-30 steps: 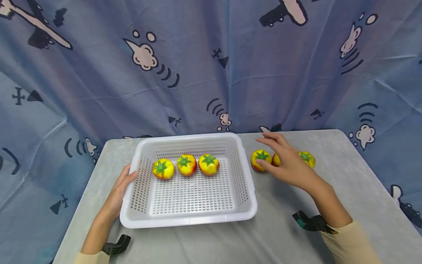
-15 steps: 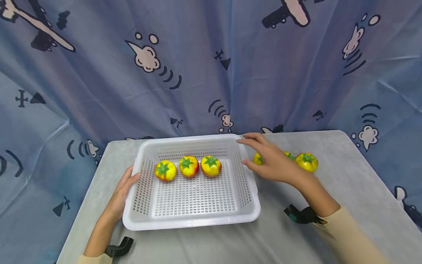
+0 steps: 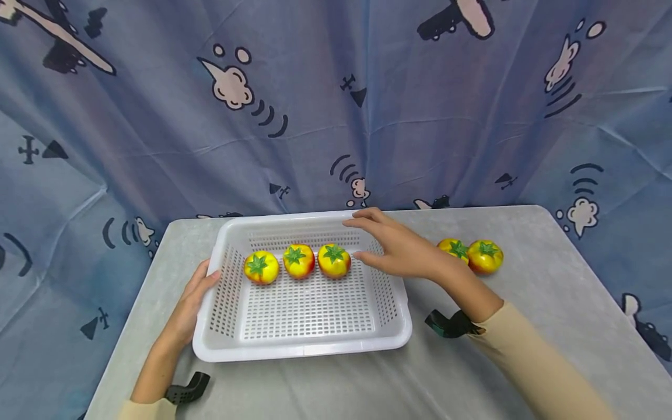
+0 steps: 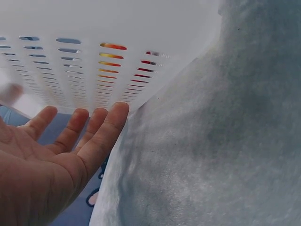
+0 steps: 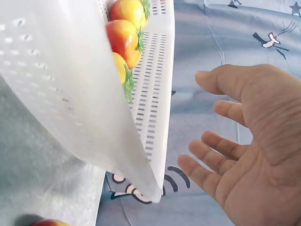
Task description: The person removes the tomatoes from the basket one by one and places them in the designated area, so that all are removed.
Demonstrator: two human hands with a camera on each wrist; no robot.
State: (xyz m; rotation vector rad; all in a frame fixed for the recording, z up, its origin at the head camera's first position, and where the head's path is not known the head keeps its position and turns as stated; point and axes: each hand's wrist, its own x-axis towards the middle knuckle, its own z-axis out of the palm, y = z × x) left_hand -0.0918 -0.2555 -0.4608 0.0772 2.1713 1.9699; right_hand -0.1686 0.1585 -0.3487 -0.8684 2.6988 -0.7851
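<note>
A white perforated plastic basket (image 3: 310, 352) holds three yellow-and-red fruits with green star-shaped leaves, like toy tomatoes (image 3: 333, 261), in a row. My left hand (image 3: 189, 303) holds the basket's left side, its thumb over the rim. In the left wrist view, its fingers (image 4: 104, 134) lie nearly straight against the outer wall. Above the right rim is my right hand (image 3: 399, 248), fingers spread and apart from the fruits. Nothing is in its palm in the right wrist view. Two more such fruits (image 3: 485, 256) sit on the table behind the right forearm.
A grey cloth-covered table (image 3: 546, 291) lies under everything. Behind it hangs a blue curtain (image 3: 310, 146) with airplane and cloud prints. Black bands with camera mounts (image 3: 450, 322) are on both wrists. At the bottom of the right wrist view, part of a fruit (image 5: 49, 222) shows.
My right hand has moved left, from over the loose fruits to above the basket's right rim. It now covers the spot of the nearest loose fruit. My left hand and the basket stay put.
</note>
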